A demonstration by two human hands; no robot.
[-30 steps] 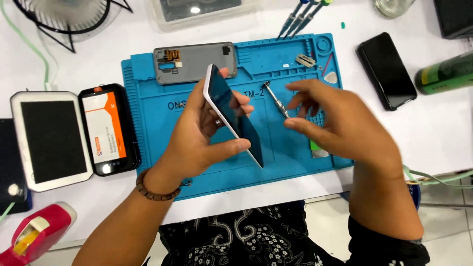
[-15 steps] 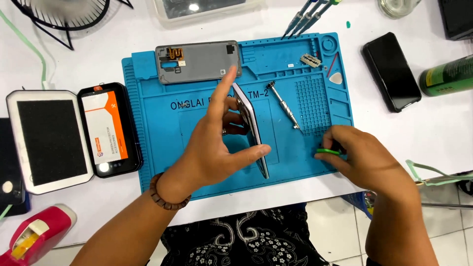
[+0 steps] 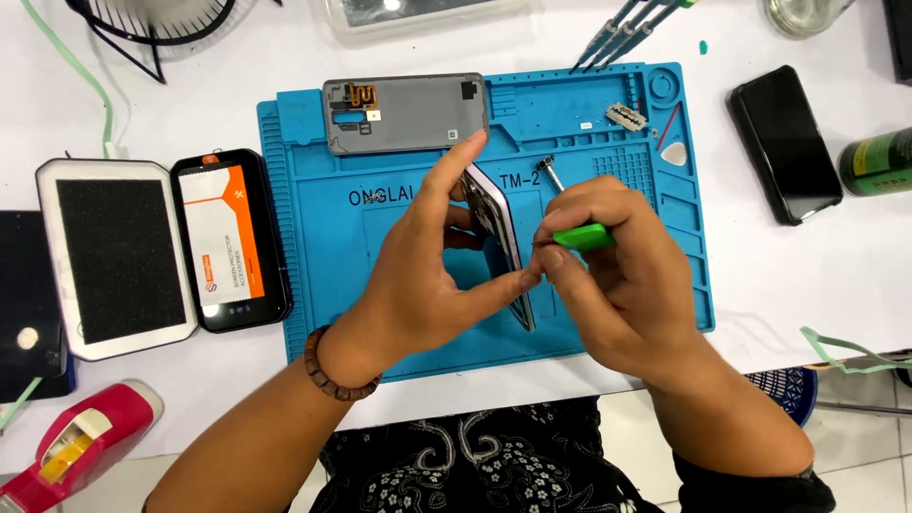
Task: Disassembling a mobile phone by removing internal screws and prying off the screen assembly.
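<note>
My left hand [image 3: 432, 275] grips a smartphone [image 3: 498, 228] stood on its edge above the blue repair mat [image 3: 323, 285], thumb and fingers clamping its sides. My right hand [image 3: 613, 285] holds a small green tool [image 3: 581, 237] at the phone's right edge, fingertips touching the frame. A grey phone back cover [image 3: 408, 114] lies flat at the mat's top. A metal screwdriver [image 3: 550, 171] lies on the mat just behind my right hand.
An open white case with a dark pad [image 3: 114, 256] and an orange-and-white card [image 3: 228, 242] sits left of the mat. A black phone [image 3: 784, 142] and green can [image 3: 874, 161] are at right. A red tape dispenser [image 3: 76, 442] is lower left. Several tools [image 3: 622, 28] stand behind the mat.
My right hand went to the mat's right side, took up the green tool, and came back to the phone's edge. The left hand turned the phone more edge-on.
</note>
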